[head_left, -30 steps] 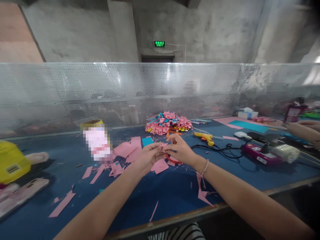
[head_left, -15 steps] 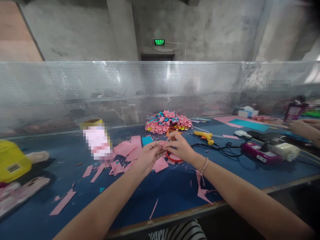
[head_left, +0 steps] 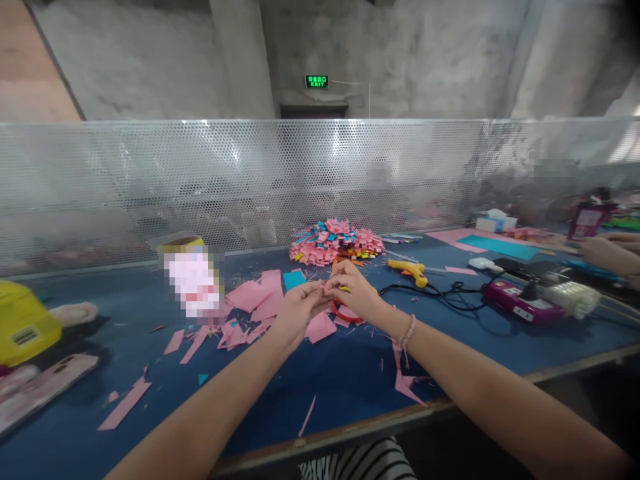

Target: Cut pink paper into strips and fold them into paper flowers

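Observation:
Above the middle of the blue table, my left hand and my right hand meet at the fingertips. Both are closed in a pinch on a small pink paper piece, mostly covered by the fingers. Under my right hand shows a red curved handle, partly hidden. Pink paper sheets and a blue paper piece lie left of my hands. Just beyond them rests a heap of fringed pink, blue and yellow paper flowers.
A yellow glue gun with a black cord lies to the right, near a purple power strip. Leftward stand a tape roll and a yellow container, with a phone nearer. Another person's hand is at far right.
My right fingers have shifted slightly at the pink paper piece, and a bit of yellow now shows between them. The whole view has moved a little.

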A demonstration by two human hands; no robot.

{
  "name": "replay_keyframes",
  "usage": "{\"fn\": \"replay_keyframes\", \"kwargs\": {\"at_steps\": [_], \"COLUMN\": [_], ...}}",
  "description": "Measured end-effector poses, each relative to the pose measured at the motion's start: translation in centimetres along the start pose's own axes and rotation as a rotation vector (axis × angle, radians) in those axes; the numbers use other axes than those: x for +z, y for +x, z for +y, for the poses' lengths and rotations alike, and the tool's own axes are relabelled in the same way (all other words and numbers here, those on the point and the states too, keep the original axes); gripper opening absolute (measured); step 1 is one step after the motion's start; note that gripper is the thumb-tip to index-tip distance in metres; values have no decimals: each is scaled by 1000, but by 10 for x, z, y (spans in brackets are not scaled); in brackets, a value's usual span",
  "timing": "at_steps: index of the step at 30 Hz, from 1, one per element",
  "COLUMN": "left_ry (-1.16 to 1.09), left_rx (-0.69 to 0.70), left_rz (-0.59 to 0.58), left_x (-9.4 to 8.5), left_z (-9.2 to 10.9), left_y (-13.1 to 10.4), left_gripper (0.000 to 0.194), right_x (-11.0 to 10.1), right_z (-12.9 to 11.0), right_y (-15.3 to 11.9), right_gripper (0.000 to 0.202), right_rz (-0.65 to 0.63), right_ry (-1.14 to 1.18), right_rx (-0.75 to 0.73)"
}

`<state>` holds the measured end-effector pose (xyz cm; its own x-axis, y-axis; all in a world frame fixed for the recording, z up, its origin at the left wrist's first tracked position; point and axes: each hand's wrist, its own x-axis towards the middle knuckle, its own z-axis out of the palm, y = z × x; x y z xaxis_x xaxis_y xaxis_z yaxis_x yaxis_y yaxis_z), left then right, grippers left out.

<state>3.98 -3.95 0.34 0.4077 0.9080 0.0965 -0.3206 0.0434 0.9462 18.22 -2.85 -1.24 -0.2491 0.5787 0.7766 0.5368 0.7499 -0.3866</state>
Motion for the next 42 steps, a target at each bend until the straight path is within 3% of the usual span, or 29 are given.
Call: {"fn": "replay_keyframes", "kwargs": {"at_steps": [10, 20, 26, 35, 42], "left_ry": [163, 252, 230, 55, -8], "left_rx": [49, 176, 190, 110, 57], "left_rz": [4, 43, 103, 56, 32], "left_x": [-4, -2, -1, -2, -3], "left_z": [-1, -3, -2, -4, -1], "left_y": [2, 2, 1, 4, 3], "left_gripper": [19, 18, 20, 16, 13], "right_x": [0, -2, -3, -3, -2], "right_z": [0, -14, -19, -5, -8], "right_y": [0, 3, 4, -3, -4], "right_gripper": [4, 8, 10, 10, 12], "right_rz": [29, 74, 133, 53, 57], "right_ry": [51, 114, 81, -78, -68], "right_rx": [62, 236, 175, -149, -132]}}
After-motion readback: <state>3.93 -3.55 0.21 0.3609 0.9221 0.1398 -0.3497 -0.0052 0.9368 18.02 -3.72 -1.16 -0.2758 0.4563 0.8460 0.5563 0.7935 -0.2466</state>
